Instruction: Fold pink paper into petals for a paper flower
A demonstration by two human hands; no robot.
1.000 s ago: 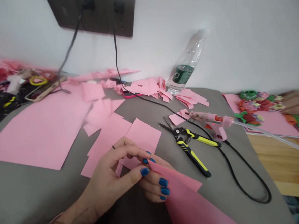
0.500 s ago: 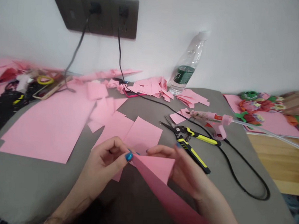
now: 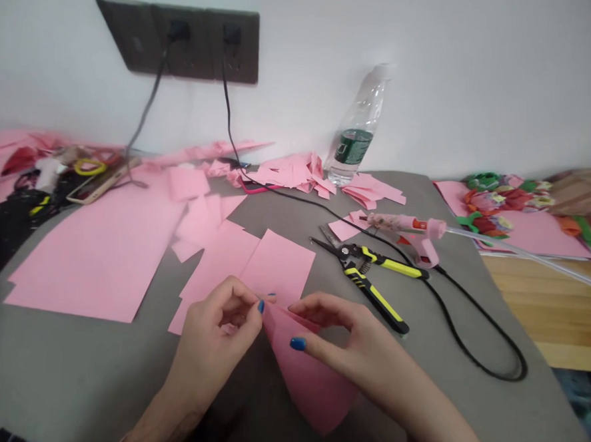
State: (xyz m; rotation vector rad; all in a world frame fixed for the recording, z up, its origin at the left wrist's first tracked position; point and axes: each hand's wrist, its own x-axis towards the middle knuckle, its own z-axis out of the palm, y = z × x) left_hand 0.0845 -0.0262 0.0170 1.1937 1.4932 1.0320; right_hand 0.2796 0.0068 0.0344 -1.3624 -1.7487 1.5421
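- Pink sheet (image 3: 311,375): curled, one corner drawn to a point, held up between the two hands; located left of the pliers (image 3: 365,275) and nearer the person.
- Left hand (image 3: 218,340): left of the pliers; thumb and forefinger narrow, pinching the pointed corner of the pink sheet. Blue nail polish noted.
- Right hand (image 3: 356,338): on the near side of the pliers; thumb against the near face of the pink sheet, forefinger at its upper edge, the fingers moderately spread. Whether they grip it firmly cannot be told.
- Pliers: black and yellow, lying open on the grey bench (image 3: 91,368), handles toward the person.
- Cut pink rectangles (image 3: 280,263): left of the pliers, overlapping.
- Large pink sheets (image 3: 98,255): well to the left of the pliers, stacked unevenly.
- Pink glue gun (image 3: 403,224): just beyond the pliers, slightly right, with a long clear stick (image 3: 524,253) extending from its rear.
- Black cord (image 3: 472,358): looped to the right of the pliers.
- Bottle (image 3: 353,144): beyond the pliers, green label, tilted against the wall.
- Pink scraps (image 3: 293,171): beyond the pliers and left of the bottle, heaped.
- Paper flowers (image 3: 491,203): well to the right of the pliers and farther back, multicoloured.
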